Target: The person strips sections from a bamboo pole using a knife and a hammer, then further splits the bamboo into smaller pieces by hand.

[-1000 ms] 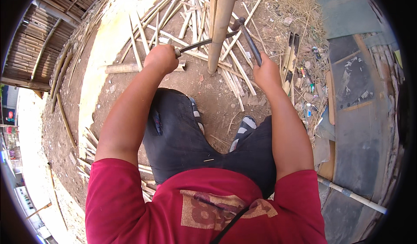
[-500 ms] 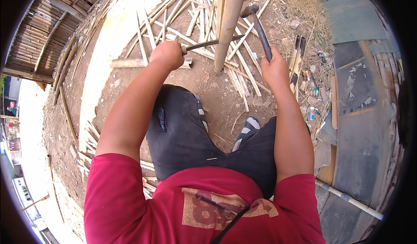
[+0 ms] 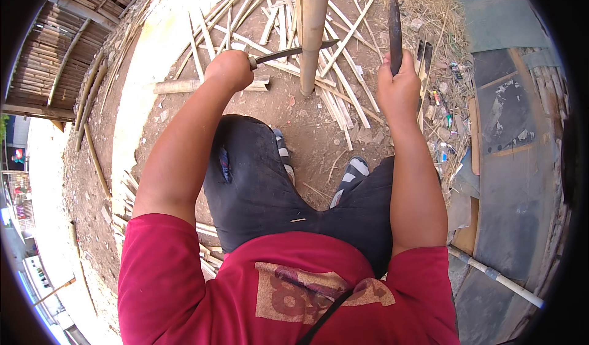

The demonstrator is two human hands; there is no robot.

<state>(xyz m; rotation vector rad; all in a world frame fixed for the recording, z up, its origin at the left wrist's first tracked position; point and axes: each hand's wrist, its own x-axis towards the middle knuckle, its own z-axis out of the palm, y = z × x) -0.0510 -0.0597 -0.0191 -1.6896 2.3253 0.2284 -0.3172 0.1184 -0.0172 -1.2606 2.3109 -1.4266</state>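
My left hand [image 3: 229, 72] is closed round the handle of a long knife [image 3: 277, 55]. Its dark blade crosses an upright bamboo pole [image 3: 313, 32], and the tip sticks out on the right side. A split runs down the pole above the blade. Gripped in my right hand [image 3: 399, 90] is a hammer [image 3: 394, 29] with a dark handle, its head up near the top edge of the view, right of the pole and apart from both pole and knife. The pole's lower end stands at the ground; its top is out of view.
Split bamboo strips [image 3: 346, 90] lie strewn around and behind the pole. A cut bamboo length [image 3: 178, 87] rests on the dirt at left. Dry straw [image 3: 432, 7], litter and dark sheets [image 3: 506, 112] lie to the right. My feet in striped sandals [image 3: 351, 176] flank the near ground.
The hammer has moved up and to the right, away from the pole. My right hand has risen with it. The left hand keeps its hold on the knife, and the pole appears slightly farther left.
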